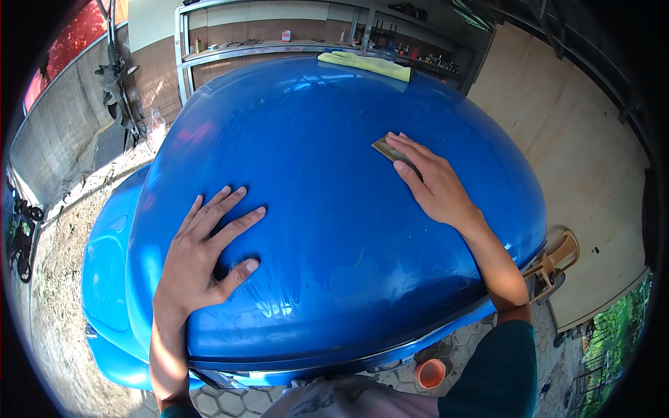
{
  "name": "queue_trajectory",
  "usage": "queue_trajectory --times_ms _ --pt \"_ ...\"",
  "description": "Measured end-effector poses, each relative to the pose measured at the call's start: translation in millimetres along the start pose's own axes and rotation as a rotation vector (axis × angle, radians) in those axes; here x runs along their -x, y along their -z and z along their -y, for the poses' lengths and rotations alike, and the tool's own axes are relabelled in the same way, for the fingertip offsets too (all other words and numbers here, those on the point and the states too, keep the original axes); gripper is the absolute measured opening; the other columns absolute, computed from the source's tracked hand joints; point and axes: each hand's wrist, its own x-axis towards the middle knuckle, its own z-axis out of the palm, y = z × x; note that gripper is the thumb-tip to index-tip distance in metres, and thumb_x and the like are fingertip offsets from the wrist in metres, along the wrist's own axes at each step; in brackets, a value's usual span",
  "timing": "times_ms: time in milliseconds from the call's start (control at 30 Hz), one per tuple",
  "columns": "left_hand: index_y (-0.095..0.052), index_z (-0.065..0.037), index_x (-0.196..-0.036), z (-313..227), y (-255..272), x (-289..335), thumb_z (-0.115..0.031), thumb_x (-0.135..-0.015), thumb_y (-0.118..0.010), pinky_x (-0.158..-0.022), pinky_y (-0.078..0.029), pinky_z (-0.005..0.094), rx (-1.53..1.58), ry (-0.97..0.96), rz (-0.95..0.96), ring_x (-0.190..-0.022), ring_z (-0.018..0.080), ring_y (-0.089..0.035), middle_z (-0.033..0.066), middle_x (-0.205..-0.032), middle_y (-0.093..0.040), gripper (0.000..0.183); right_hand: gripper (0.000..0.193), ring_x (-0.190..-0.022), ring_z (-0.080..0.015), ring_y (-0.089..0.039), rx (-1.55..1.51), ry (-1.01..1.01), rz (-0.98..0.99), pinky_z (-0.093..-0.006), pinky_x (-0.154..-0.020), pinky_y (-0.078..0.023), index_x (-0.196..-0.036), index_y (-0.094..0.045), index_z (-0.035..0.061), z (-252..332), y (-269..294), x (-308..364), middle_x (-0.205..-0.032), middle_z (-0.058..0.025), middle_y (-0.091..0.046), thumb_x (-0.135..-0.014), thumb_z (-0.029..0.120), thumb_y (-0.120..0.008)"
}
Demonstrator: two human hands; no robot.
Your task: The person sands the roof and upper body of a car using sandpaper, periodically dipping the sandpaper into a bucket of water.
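— On the blue roof [313, 174], right of its middle, what's the grip?

— Right hand [439, 188] grasps a flat olive block [387, 149], fingers laid long over it, 1 corner poking out past them. Block sits against the roof; underside hidden from us.

— Left hand [198, 254]?

— Holding nothing that we can see. Palm down, 5 digits spread, over on the roof's left part. We'd call it bracing, not certain.

— Step in hand, and how do we do it well?

— Looks like rubbing the roof with the block. We'd hold it flat to the curve, spread pressure under all the fingers so no corner digs in, and overlap strokes. Pale streaks [275, 308] show toward the near edge; we'd check those as we go.

— Anything in the way?

— Yellow-green cloth [366, 66] lies on the far edge, so long strokes there could run into it. Our left hand blocks its own patch too.

— Around us?

— Metal-framed shelf [272, 49] beyond, lower blue panel [108, 258] to the left, plywood wall [571, 153] and brown chair [557, 254] to the right. Orange bucket [430, 373] on the paving [237, 403] beside us: possible trip hazard.
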Motion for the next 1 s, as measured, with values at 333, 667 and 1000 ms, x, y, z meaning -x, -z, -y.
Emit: queue_trajectory --times_ms 333,667,1000 --pt "-0.063 -0.021 -0.138 -3 -3 3 -0.044 -0.083 -0.070 -0.121 -0.023 0.0584 0.011 0.019 -0.017 -0.145 0.0350 -0.040 0.0130 -0.152 -0.049 0.060 0.043 -0.147 -0.0314 -0.037 0.051 0.052 0.101 -0.0433 -0.122 -0.029 -0.147 -0.050 0.0096 0 3 -5 -0.153 -0.0146 -0.047 -0.108 0.025 -0.040" --pt "-0.062 -0.025 -0.139 -1 -10 -1 -0.047 -0.090 -0.065 -0.120 -0.027 0.0574 -0.028 0.026 -0.079 -0.143 0.0334 -0.042 0.0111 -0.149 -0.051 0.054 0.044 -0.147 -0.0302 -0.036 0.048 0.009 0.181 -0.0428 -0.122 -0.028 -0.147 -0.051 0.0136 -53 -19 -105 -0.156 -0.0131 -0.044 -0.109 0.032 -0.042" --pt "-0.062 -0.021 -0.137 22 -15 9 -0.046 -0.102 -0.048 -0.115 -0.036 0.0477 -0.168 0.383 -0.241 -0.136 0.0342 -0.049 0.0132 -0.143 -0.055 0.045 0.038 -0.140 -0.0330 -0.046 -0.288 0.616 0.340 -0.0427 -0.118 -0.037 -0.137 -0.059 0.0019 90 -82 -137 -0.145 -0.0219 -0.053 -0.103 0.015 -0.053"
